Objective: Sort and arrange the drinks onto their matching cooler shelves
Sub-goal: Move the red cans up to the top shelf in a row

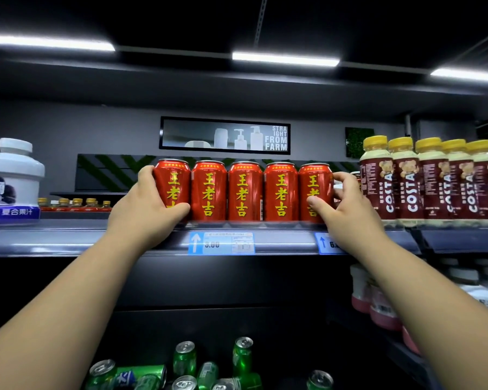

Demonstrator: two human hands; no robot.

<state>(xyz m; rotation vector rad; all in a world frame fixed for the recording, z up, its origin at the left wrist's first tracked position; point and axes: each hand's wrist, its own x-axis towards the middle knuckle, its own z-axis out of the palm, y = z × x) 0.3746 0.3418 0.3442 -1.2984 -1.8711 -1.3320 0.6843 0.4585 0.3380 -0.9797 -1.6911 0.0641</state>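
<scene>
**Nearest, btm of view:** green cans [184,361], approx. nine visible, loose and unsorted in a dark lower compartment. Some upright, some tilted, at least one on its side.

**Arms:** left forearm [68,299] and right forearm [423,282], both bare, reach up and fwd over the green cans toward the shelf above.

**Lower R:** pink-based bottles [378,305] w/ white bodies, on a lower shelf beside the right forearm. Blurred, labels unreadable.

**Shelf edge** [96,237]: grey front rail. Blue-and-white price tag [221,243] w/ up arrow sits below the can row. Second tag [328,243] is partly hidden behind the right wrist.

**Task items:** red cans [245,192], qty 5, yellow characters, upright, side by side and touching in one row at the shelf front, labels facing out.

**Hands:**
- Left hand [147,209] grasps the leftmost can [172,181], thumb across its lower front, fingers wrapped round its left side.
- Right hand [344,209] grasps the rightmost can [314,181], thumb on its front, fingers curled round its right side.

**Same shelf, R:** Costa bottles [434,181], yellow caps, dark red labels, packed row just beside the can row.

**Same shelf, L:** white jug [12,175] w/ white cap and blue label strip, well apart from the cans.

**Far:**
- Small yellow-capped bottles [76,202] on a distant shelf.
- Wall sign [224,135] reading "STRAIGHT FROM FARM".
- Ceiling light strips [285,59].
</scene>
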